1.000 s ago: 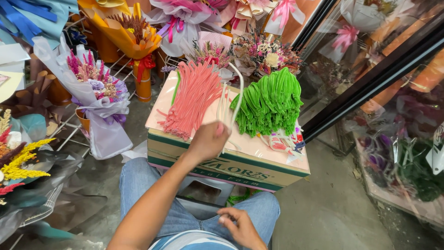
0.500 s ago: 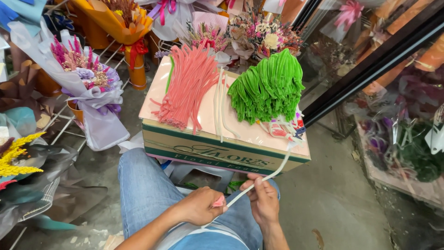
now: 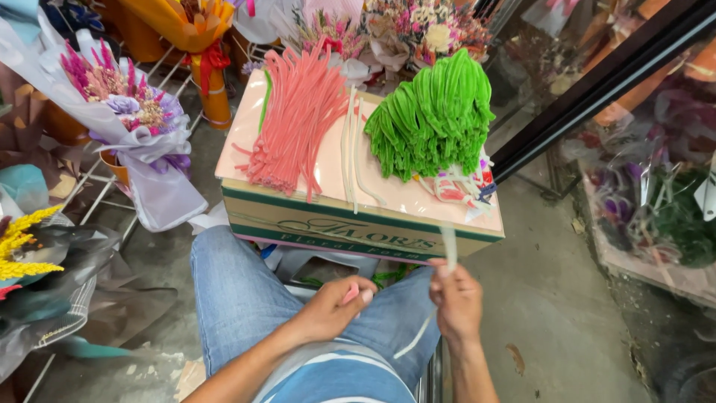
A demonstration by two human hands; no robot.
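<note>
Over my lap, my left hand point(image 3: 333, 304) is closed on a small pink piece point(image 3: 350, 294). My right hand point(image 3: 455, 298) pinches a white fuzzy wire stem point(image 3: 448, 246), which sticks up past the box edge and trails down to my thigh. In front of my knees stands a cardboard box point(image 3: 358, 227) topped with a pale pink sheet. On it lie a bundle of pink fuzzy stems point(image 3: 294, 123), a few white stems point(image 3: 350, 149) and a heap of green fuzzy stems point(image 3: 432, 119).
Wrapped bouquets stand around: a purple one point(image 3: 127, 112) at left, an orange one point(image 3: 198, 33) behind it, and yellow sprigs point(image 3: 22, 242) at far left. More flowers point(image 3: 418, 26) stand behind the box. A black door frame point(image 3: 597, 82) and glass are at right, above concrete floor point(image 3: 552, 298).
My left hand pulled back from the box top to my lap, bringing a white stem. My right hand rose and took the stem, which now stands more upright.
</note>
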